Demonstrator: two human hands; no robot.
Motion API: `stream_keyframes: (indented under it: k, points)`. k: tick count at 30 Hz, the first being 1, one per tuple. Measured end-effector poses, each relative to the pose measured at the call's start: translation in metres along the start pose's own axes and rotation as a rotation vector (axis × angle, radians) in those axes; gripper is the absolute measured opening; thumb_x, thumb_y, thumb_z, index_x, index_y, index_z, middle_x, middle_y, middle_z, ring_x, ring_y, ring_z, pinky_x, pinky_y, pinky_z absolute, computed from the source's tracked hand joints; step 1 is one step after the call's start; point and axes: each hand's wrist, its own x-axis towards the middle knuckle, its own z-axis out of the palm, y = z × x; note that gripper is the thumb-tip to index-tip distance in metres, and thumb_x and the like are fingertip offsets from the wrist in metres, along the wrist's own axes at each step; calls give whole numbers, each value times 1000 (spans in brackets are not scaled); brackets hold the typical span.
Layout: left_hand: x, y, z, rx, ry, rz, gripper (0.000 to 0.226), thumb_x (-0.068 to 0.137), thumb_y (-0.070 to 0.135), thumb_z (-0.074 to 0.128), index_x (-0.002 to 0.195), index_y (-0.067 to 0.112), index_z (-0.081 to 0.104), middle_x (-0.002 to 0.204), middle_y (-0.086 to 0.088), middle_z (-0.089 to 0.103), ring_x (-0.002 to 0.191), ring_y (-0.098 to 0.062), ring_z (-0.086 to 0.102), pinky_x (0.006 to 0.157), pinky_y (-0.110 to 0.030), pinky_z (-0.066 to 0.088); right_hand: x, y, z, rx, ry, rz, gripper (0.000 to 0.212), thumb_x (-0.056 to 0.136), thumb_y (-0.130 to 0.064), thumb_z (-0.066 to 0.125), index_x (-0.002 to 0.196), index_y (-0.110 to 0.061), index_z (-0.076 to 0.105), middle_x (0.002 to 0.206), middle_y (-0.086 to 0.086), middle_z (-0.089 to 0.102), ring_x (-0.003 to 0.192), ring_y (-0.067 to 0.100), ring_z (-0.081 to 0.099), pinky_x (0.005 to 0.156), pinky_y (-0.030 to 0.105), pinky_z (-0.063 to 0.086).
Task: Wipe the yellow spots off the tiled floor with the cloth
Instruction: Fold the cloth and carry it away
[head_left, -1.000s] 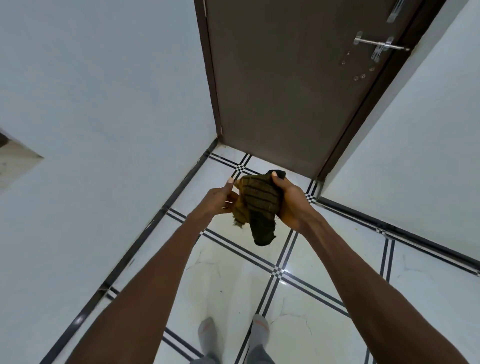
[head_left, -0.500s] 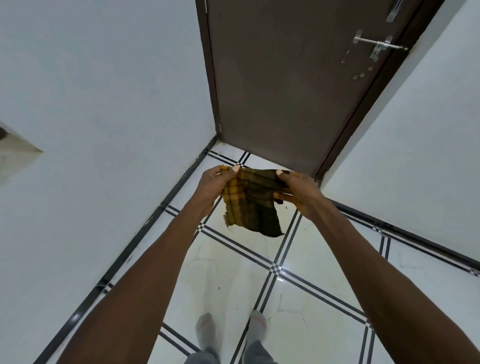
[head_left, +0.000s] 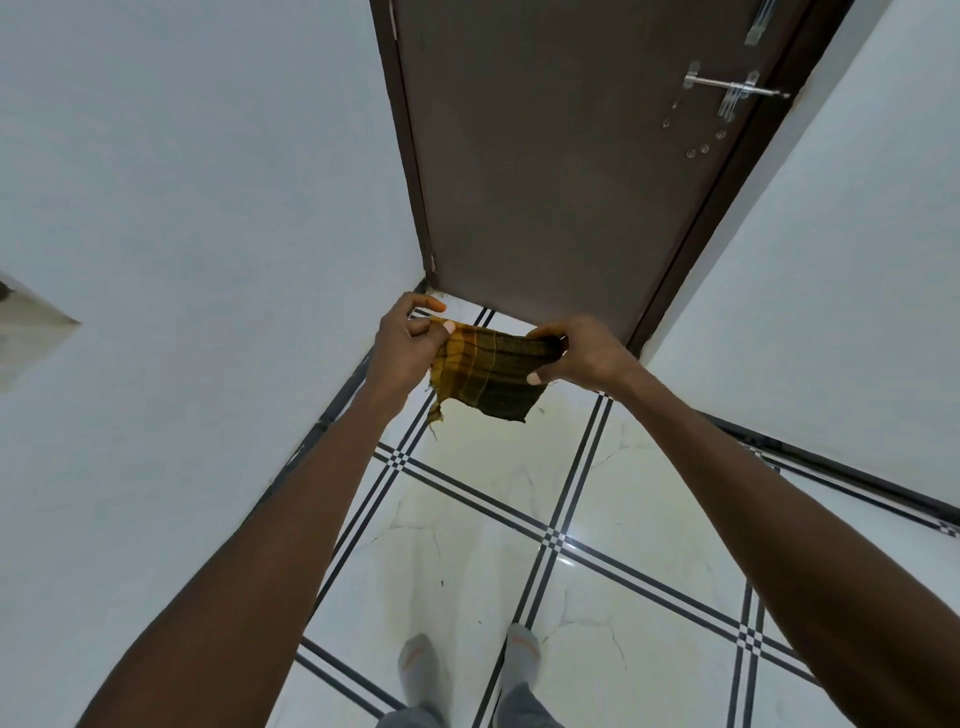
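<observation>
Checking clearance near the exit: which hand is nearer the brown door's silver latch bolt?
Right. The right hand sits below the silver latch bolt, on the door's latch side; the left hand is across the plaid cloth, farther left.

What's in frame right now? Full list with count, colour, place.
cloth: 1, yellow and dark green plaid, held stretched in the air between both hands, in front of the door's foot
tiled floor: 1, white glossy tiles with black striped borders, lower centre and right
yellowish patch: 1, faint yellow, on the tile below the cloth
door: 1, dark brown, shut, top centre
latch: 1, silver metal, upper right of the door
walls: 2, white, left and right of the door
left hand: 1, pinching the cloth's left top edge
right hand: 1, gripping the cloth's right top edge
feet: 2, grey socks with orange stripes, bottom centre
</observation>
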Motion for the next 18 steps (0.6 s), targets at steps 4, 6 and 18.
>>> stream_keyframes:
  k: [4, 6, 18]
  points:
    - [-4, 6, -7, 54, -144, 19, 36, 90, 27, 81, 123, 16, 75, 119, -4, 76, 115, -22, 71, 106, -42, 57, 3, -7, -1, -191, 55, -57, 45, 86, -4, 81, 130, -6, 71, 125, 12, 72, 119, 28, 64, 98, 34, 53]
    - [-6, 6, -10, 109, -210, 5, 50, 82, 29, 88, 128, 18, 73, 124, -3, 74, 119, -23, 69, 107, -43, 56, 3, -7, 1, -250, 68, -88, 38, 90, -4, 77, 128, -6, 72, 122, 13, 71, 116, 27, 64, 96, 33, 52]
    - [-13, 5, -3, 550, -158, 197, 27, 89, 18, 81, 112, 5, 79, 95, 0, 63, 91, -17, 60, 91, -34, 54, 13, 18, -5, -85, 67, -87, 22, 100, -29, 65, 112, -14, 76, 119, 7, 66, 113, 22, 58, 90, 35, 49]
